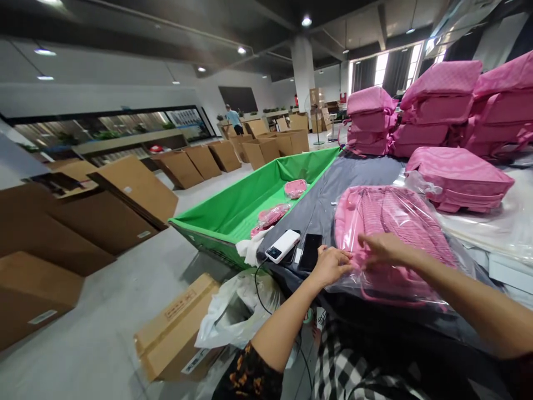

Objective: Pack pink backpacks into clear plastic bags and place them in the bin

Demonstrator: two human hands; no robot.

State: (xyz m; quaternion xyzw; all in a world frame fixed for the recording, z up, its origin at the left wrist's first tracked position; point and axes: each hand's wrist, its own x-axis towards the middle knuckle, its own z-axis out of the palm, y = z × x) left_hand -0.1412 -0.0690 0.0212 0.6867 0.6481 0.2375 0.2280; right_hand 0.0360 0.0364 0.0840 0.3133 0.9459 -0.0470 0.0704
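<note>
A pink, ribbed-looking bag (400, 216) lay in clear, shiny plastic.
The left hand (333, 268) and right hand (381, 250) were at it; their grip I could not tell.

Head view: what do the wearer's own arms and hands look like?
Left hand and right hand: both gloveless, no rings or watches visible. Left sleeve: dark, orange-brown flower-like print, ends around the elbow. Right sleeve: too little shows to make out.

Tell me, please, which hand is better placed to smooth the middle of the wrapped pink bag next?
Probably the right hand: it reaches over the pink bag, while the left hand is at the bag's edge, close beside the black phone.
</note>
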